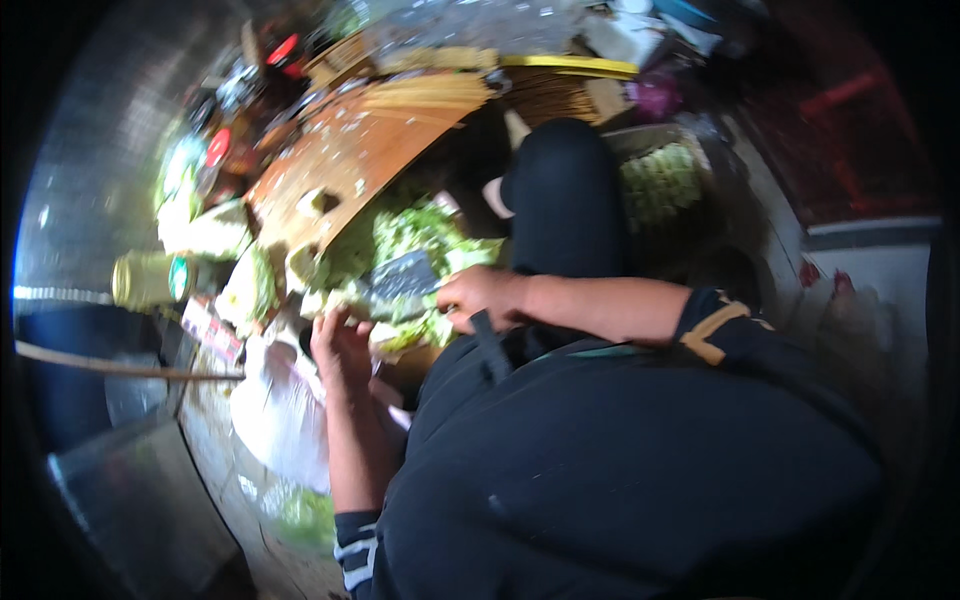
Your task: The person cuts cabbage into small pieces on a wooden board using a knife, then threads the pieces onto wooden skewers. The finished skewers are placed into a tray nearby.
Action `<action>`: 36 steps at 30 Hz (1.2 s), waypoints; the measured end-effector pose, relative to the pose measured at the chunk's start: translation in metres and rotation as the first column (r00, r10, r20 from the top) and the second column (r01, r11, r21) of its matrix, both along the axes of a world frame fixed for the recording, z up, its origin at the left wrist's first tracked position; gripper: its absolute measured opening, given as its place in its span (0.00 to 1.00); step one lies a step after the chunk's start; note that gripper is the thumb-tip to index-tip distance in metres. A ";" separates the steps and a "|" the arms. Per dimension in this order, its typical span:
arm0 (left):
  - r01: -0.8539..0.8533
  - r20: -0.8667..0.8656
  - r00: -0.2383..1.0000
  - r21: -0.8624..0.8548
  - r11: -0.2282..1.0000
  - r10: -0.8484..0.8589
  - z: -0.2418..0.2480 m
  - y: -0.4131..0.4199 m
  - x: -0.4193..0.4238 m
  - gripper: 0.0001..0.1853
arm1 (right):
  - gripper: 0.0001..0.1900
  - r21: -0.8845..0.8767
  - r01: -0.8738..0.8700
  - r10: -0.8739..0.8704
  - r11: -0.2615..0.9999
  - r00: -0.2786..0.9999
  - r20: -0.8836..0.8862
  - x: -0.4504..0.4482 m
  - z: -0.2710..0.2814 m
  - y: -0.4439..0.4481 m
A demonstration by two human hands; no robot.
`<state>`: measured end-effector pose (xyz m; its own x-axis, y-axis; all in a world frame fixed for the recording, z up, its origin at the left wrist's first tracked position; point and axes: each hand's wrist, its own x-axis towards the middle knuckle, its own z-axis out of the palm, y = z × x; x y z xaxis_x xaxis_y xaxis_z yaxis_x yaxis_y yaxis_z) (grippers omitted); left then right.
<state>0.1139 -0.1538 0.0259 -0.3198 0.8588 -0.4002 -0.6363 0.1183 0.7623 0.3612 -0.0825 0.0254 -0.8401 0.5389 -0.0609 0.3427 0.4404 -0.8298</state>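
Observation:
My right hand point(480, 296) is curled at the right end of a broad, dark cleaver blade point(405, 276) that bears pale vegetable bits; the handle is hidden in the fist. My left hand point(341, 341), its fingers bent, is to the left of the blade, by a pale chunk of cabbage point(341, 298). Whether it grips the chunk is not clear. Loose green leaves point(420, 232) lie beyond the blade, and more cut leaves point(412, 331) are just below it. An orange-brown wooden board point(330, 169) with white scraps and a small cabbage piece point(311, 201) is farther off.
Cabbage halves point(251, 289) and a glass jar point(142, 280) are at the left, above a white plastic bag point(281, 420). Wooden skewers point(427, 94) lie across the board's far end. My raised knee point(570, 195) is beside a tray of packed green pieces point(664, 180).

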 end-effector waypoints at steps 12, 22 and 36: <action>0.303 -0.080 0.951 0.064 0.951 -0.298 0.022 0.017 0.037 0.18 | 0.11 -0.658 0.256 -0.407 0.708 0.910 -0.083 0.034 0.043 -0.007; 0.337 -0.298 0.828 -0.412 0.847 -0.474 0.005 0.022 0.037 0.20 | 0.10 -0.743 0.381 -0.788 0.550 0.532 -0.310 0.134 0.108 0.008; 0.315 -0.330 0.734 -0.609 0.728 -0.594 -0.011 0.022 0.037 0.18 | 0.09 -0.230 0.955 -0.949 -0.190 -0.118 0.292 0.355 -0.084 -0.032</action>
<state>0.1508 -0.1317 0.0152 -0.2055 0.6776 -0.7062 0.0293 0.7255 0.6876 0.7163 -0.1141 -0.0582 0.5971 0.6799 -0.4257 0.1528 -0.6174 -0.7717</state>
